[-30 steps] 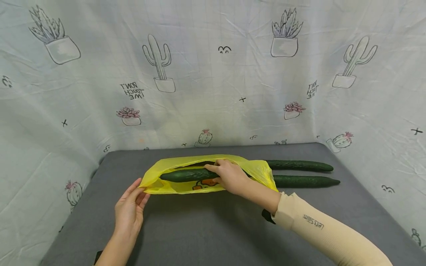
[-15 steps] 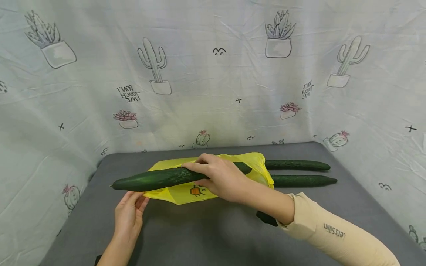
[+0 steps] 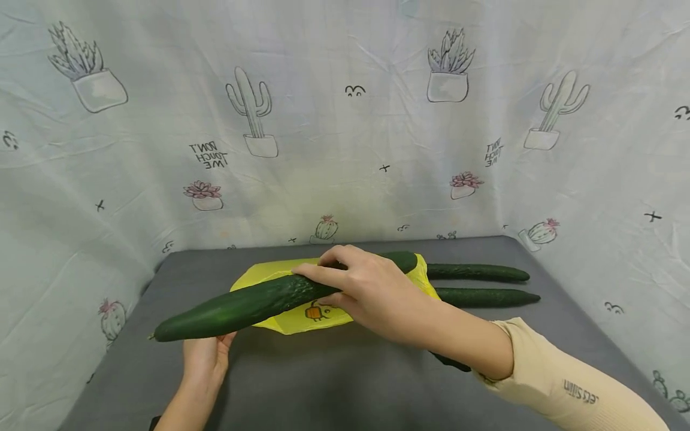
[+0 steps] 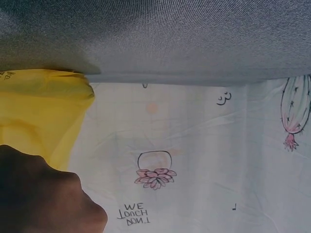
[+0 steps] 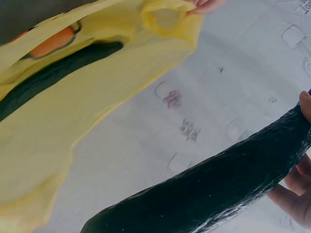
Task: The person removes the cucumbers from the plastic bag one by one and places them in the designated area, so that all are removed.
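Observation:
My right hand (image 3: pixel 372 293) grips a long dark green cucumber (image 3: pixel 232 311) around its middle. The cucumber is held above a yellow plastic bag (image 3: pixel 269 269), its left end tilted down and lying over my left hand (image 3: pixel 205 365) in the head view. That overlap hides my left fingertips there. In the right wrist view, the left fingers (image 5: pixel 209 6) pinch the bag at a handle loop. Another cucumber (image 5: pixel 58 73) lies inside the bag in that view. The left wrist view shows a dark part of the left hand (image 4: pixel 43 194) beside the yellow bag.
Two more cucumbers, a rear one (image 3: pixel 480 272) and a front one (image 3: pixel 487 297), lie on the grey table (image 3: pixel 334 383) at the right, their left ends hidden by the bag. A white curtain (image 3: pixel 323 120) with printed cacti surrounds the table at the back and sides.
My right hand has raised the cucumber out of the bag's opening. Its end has shifted left and toward me, over my left hand, which stays at the bag's left edge.

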A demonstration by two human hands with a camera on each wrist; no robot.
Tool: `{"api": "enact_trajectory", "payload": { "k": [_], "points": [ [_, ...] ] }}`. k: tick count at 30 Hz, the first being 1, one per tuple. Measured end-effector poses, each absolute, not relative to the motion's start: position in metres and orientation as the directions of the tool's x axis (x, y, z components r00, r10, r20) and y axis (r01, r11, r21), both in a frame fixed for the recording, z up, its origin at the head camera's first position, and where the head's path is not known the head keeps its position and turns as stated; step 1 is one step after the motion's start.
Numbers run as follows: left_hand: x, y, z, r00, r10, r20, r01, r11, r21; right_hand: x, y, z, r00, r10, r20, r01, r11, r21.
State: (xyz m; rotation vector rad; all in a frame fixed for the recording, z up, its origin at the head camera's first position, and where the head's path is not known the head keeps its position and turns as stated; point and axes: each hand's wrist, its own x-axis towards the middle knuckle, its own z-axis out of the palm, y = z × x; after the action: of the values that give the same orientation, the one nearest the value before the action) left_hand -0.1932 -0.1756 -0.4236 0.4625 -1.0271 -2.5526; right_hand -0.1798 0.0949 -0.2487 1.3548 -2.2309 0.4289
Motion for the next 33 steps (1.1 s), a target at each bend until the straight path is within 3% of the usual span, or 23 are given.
{"api": "enact_trajectory", "payload": {
  "k": [6,12,20,33],
  "points": [
    [-0.191,-0.174,-0.416,-0.889,-0.353,-0.291,0.053,-0.711,0.701,-0.185,0.121,-0.246,-0.396,-0.740,0.543,-0.852,0.517,0.084],
    [-0.194,-0.175,-0.411,-0.880,-0.317,-0.354,-0.022,-0.716,0.698,-0.190,0.161,-0.247,-0.445,-0.714,0.541,-0.818,0.569,0.078],
    [-0.193,-0.177,-0.414,-0.891,-0.291,-0.348,-0.023,-0.738,0.675,-0.190,0.220,-0.260,-0.581,-0.642,0.500,-0.734,0.679,0.018],
    [-0.193,-0.179,-0.418,-0.882,-0.264,-0.392,-0.072,-0.744,0.664,-0.197,0.305,-0.283,-0.609,-0.584,0.537,-0.650,0.755,0.085]
  ]
}}
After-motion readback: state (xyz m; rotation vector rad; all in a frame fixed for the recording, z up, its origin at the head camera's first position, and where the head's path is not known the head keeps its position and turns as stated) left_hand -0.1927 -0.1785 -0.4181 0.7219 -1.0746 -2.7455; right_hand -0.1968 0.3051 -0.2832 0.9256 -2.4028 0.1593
